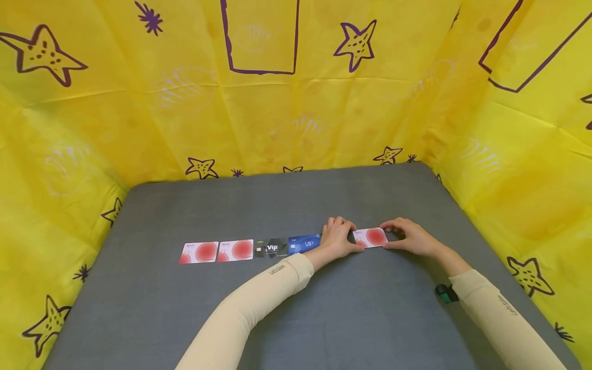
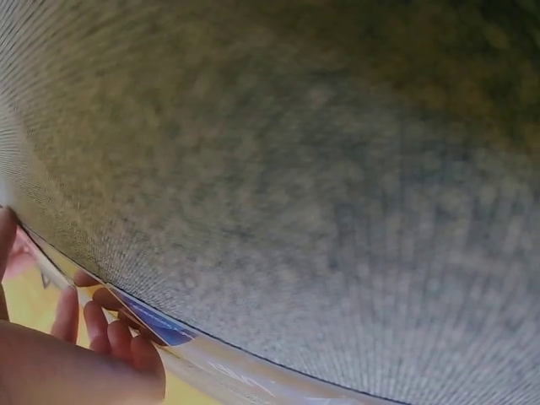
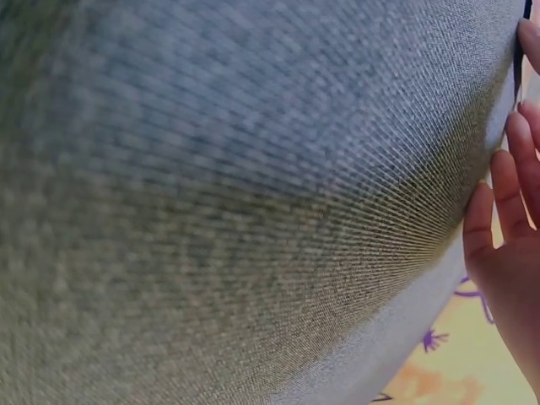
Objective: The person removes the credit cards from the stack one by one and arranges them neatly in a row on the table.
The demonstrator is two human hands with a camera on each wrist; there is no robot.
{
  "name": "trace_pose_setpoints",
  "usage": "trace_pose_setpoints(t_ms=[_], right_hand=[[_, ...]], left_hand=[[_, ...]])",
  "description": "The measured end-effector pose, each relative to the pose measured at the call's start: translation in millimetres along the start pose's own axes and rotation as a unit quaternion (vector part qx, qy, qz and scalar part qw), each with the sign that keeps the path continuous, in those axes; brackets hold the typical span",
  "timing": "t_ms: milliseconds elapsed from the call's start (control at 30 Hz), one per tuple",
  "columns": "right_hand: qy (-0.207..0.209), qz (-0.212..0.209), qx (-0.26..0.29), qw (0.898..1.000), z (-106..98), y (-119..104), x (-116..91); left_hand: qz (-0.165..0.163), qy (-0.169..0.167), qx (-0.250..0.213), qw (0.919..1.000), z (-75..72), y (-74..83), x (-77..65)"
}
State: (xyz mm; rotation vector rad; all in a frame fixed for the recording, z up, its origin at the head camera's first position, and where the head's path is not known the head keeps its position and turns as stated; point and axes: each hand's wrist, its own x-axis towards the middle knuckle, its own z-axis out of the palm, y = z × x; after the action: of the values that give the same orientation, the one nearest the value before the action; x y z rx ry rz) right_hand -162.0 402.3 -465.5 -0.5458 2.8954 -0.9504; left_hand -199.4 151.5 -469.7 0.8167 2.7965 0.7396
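Note:
A white card with red circles (image 1: 371,237) lies flat at the right end of a row on the grey table. My left hand (image 1: 336,239) holds its left edge between thumb and index finger. At the opposite edge, the thumb and fingertips of my right hand (image 1: 412,238) pinch the same card. Left of it in the row are a blue Vip card (image 1: 301,244), a black Vip card (image 1: 272,248) and two matching white-and-red cards, the nearer one (image 1: 236,250) and the far-left one (image 1: 199,253). My left hand partly covers the blue card's right end.
The grey table (image 1: 277,205) is enclosed by yellow cloth walls (image 1: 277,118) printed with purple starfish. A small dark green and black device (image 1: 446,293) shows beside the right sleeve cuff. Both forearms reach in from the front edge.

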Motion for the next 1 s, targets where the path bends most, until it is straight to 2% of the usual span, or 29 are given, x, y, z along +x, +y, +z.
trace_pose_setpoints(t_ms=[333, 500, 700, 833, 1000], right_hand=[[-0.004, 0.02, 0.023, 1.0, 1.8, 1.6, -0.3], [-0.001, 0.009, 0.023, 1.0, 2.4, 2.5, 1.0], [-0.005, -0.005, 0.02, 1.0, 5.3, 6.2, 12.0], [0.025, -0.002, 0.012, 1.0, 12.6, -3.4, 11.4], [0.072, -0.038, 0.01, 0.997, 35.1, -33.2, 15.5]], left_hand=[[0.003, -0.006, 0.005, 1.0, -2.3, -2.5, -0.9], [0.003, -0.007, 0.005, 1.0, -2.3, -3.2, -0.8], [-0.008, -0.009, 0.009, 0.9999, -4.8, -7.7, -1.3], [0.016, -0.032, 0.012, 0.9993, -6.9, -10.1, -3.3], [0.058, -0.052, -0.011, 0.9969, -20.2, -20.2, -10.9]])
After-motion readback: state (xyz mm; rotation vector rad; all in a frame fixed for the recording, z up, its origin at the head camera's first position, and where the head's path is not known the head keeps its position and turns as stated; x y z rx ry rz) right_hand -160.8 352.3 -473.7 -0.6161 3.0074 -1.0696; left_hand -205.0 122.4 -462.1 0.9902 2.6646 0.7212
